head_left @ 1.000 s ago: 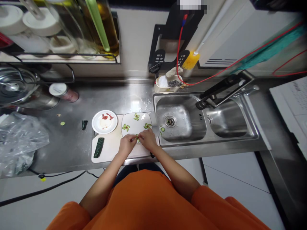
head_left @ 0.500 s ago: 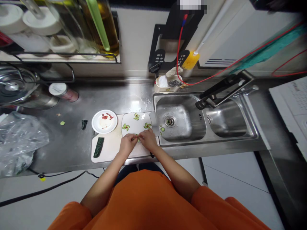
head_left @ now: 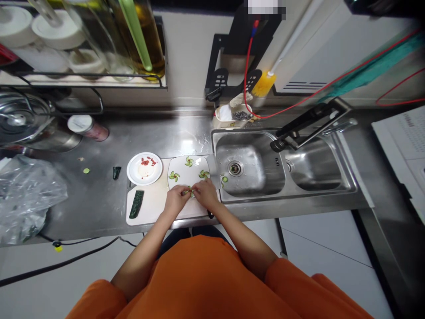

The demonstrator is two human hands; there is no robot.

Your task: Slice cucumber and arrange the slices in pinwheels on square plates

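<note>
My left hand (head_left: pixel 176 198) and my right hand (head_left: pixel 206 195) meet at the near edge of a white squarish plate (head_left: pixel 181 165). Their fingers are pinched around small green cucumber slices (head_left: pixel 190 192), partly hidden by the fingertips. Fanned cucumber slices with red centres form pinwheels on the plate: one at the far side (head_left: pixel 189 161), one at left (head_left: pixel 174 177), one at right (head_left: pixel 203 174). The plate rests on a white cutting board (head_left: pixel 154 208). Along the board's right side lies a knife (head_left: pixel 213 166), its black handle by my right wrist. A dark green cucumber piece (head_left: pixel 136 204) lies at left.
A round white plate (head_left: pixel 132 170) with red bits stands left of the squarish plate. A cucumber end (head_left: pixel 116 173) and a plastic bag (head_left: pixel 29 195) lie further left. The double sink (head_left: pixel 252 192) is on the right, its faucet (head_left: pixel 295 133) above. Jars and bottles fill a rack (head_left: pixel 99 76).
My fingertips have parted slightly at the plate's near edge, and more green cucumber shows between them. Everything else stays as it was.
</note>
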